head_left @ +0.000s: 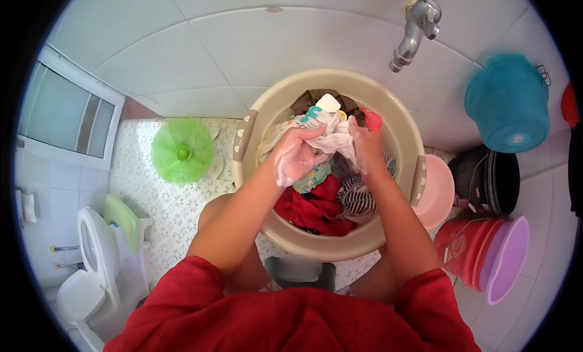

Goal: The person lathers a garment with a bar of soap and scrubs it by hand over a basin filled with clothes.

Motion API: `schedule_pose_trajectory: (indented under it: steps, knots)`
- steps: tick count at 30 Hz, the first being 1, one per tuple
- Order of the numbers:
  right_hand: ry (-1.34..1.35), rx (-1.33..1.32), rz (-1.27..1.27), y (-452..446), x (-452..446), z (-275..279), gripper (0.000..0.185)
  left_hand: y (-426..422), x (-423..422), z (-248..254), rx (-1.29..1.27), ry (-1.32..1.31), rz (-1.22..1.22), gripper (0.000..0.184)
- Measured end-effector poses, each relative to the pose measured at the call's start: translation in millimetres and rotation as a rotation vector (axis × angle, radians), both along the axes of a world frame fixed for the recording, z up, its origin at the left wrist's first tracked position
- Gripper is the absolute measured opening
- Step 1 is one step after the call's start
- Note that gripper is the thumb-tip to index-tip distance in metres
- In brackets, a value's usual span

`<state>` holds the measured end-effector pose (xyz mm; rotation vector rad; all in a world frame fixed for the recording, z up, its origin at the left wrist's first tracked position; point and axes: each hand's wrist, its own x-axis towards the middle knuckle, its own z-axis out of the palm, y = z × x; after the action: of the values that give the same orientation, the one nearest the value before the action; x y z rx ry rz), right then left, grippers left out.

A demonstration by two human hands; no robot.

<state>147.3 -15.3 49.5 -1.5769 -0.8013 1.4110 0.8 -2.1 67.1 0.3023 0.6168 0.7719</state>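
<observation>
A wide beige tub (328, 249) with grey-brown handles stands in front of me, filled with laundry. Above the pile, a wet white cloth (331, 139) is stretched between my hands. My left hand (297, 155), covered in suds, is closed on its left side with the palm partly turned up. On the cloth's right side, my right hand (363, 147) grips it, fingertips partly hidden. Just beyond the hands lies a white rounded block (328, 103), its kind unclear. A red garment (319, 209) and a black-and-white striped cloth (357, 197) lie nearer to me in the tub.
A metal tap (416, 33) juts from the wall at upper right. Blue buckets (510, 103), black buckets (492, 182), red and purple basins (486, 252) and a pink basin (436, 191) line the right. A green mesh thing (182, 150) and a toilet (97, 243) are at left.
</observation>
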Motion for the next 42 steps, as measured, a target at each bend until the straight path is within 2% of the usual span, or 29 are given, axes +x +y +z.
schedule_pose_trajectory:
  steps: [1,2,3,4,6,7,8,9,12,13,14,15,16,18,19,21,22,24,25,26,29,30,32,34,36,38,40,41,42]
  knots:
    - [0.126,-0.051,0.009,-2.4,-1.0,4.8,0.042,1.7,-2.2,-4.3,-0.067,0.046,0.043,0.031]
    - [-0.237,0.144,0.120,-9.8,-7.9,-2.7,0.032,4.7,-3.4,-10.1,-0.133,0.087,0.092,0.029]
    - [-0.470,0.721,0.138,-39.6,-40.5,7.3,0.022,10.9,-3.7,-21.2,-0.187,0.052,0.029,0.026]
    - [-0.431,0.677,0.185,-41.4,-41.9,10.3,0.018,13.1,-2.5,-42.4,-0.188,0.052,0.029,0.026]
    - [-0.890,0.379,0.426,-51.1,-53.2,24.8,0.024,7.5,-1.9,-59.8,-0.230,-0.353,-0.209,0.024]
    - [-0.890,0.379,0.426,-40.1,-42.4,22.7,0.024,4.7,-1.7,-67.5,-0.226,-0.278,-0.141,0.023]
    - [-0.851,0.293,0.278,-20.1,-21.9,20.2,0.021,-11.4,24.4,-28.3,-0.225,0.114,0.104,0.022]
    - [-0.814,0.215,0.132,-8.0,-10.6,21.0,0.019,-20.7,29.6,-13.8,-0.172,0.184,0.059,0.021]
    - [-0.685,0.243,0.020,-20.2,-35.1,26.4,0.019,-20.5,27.0,-2.1,-0.109,0.297,-0.019,0.023]
    - [-0.676,0.234,0.051,-20.6,-34.2,23.8,0.023,-17.8,25.4,-0.7,-0.140,0.324,0.072,0.025]
    - [-0.706,0.350,0.226,-43.5,-50.9,29.5,0.027,-12.5,22.2,0.9,-0.170,0.352,0.163,0.028]
    - [-0.731,0.464,0.400,-66.8,-67.4,38.2,0.033,13.1,0.1,-50.0,0.069,0.103,0.027,0.030]
    - [-0.708,0.415,0.443,-66.5,-66.2,43.4,0.043,12.4,1.6,-50.0,0.069,0.104,0.027,0.030]
    - [-0.799,0.447,0.341,-50.9,-55.1,25.9,0.040,1.6,12.0,-34.0,-0.132,0.144,0.068,0.031]
    - [-0.801,0.447,0.337,-35.0,-39.7,21.3,0.040,-15.0,22.9,-19.9,-0.165,0.279,0.083,0.033]
    - [-0.824,0.441,0.043,-10.2,-10.0,18.3,0.039,-28.2,33.6,1.1,-0.087,0.306,0.039,0.034]
    - [-0.825,0.439,0.040,-12.9,-12.6,17.5,0.039,-29.1,31.3,2.0,-0.083,0.273,-0.005,0.030]
    - [-0.784,0.340,0.186,-24.3,-32.6,19.7,0.035,-19.1,27.6,-2.2,-0.126,0.352,0.116,0.029]
    - [-0.797,0.528,0.154,-35.8,-46.3,13.4,0.033,-8.4,18.5,-14.3,-0.162,0.221,0.068,0.028]
    - [-0.750,0.491,0.316,-50.4,-55.0,29.8,0.032,0.9,11.5,-23.0,-0.164,0.222,0.067,0.028]
    - [-0.747,0.574,0.340,-53.6,-57.6,36.8,0.031,12.2,8.0,-58.5,-0.096,-0.134,-0.132,0.028]
    - [-0.840,0.548,0.244,-39.6,-45.8,31.5,0.030,1.7,19.5,-42.2,-0.097,-0.135,-0.133,0.028]
    - [-0.930,0.518,0.146,-18.1,-25.1,21.1,0.028,-22.7,38.4,-5.4,-0.141,0.230,0.088,0.029]
    - [-0.963,0.494,-0.038,-6.5,-13.1,12.7,0.025,-25.1,30.8,5.1,-0.066,0.266,0.025,0.033]
    - [-0.870,0.297,0.176,-29.2,-41.2,34.1,0.027,-13.8,28.1,6.8,-0.087,0.338,0.176,0.031]
    - [-0.772,0.529,0.337,-56.8,-63.0,37.8,0.029,12.5,12.9,-48.5,-0.080,0.325,0.155,0.029]
    - [-0.851,0.486,0.331,-48.3,-57.6,29.3,0.029,17.8,7.0,-70.5,-0.126,0.108,0.049,0.033]
    - [-0.934,0.444,0.316,-40.3,-50.4,26.5,0.028,-3.7,17.3,-42.3,-0.120,0.076,0.094,0.025]
    - [-0.881,0.438,0.221,-26.2,-35.5,27.4,0.027,-17.6,32.6,-12.1,-0.125,0.260,0.158,0.020]
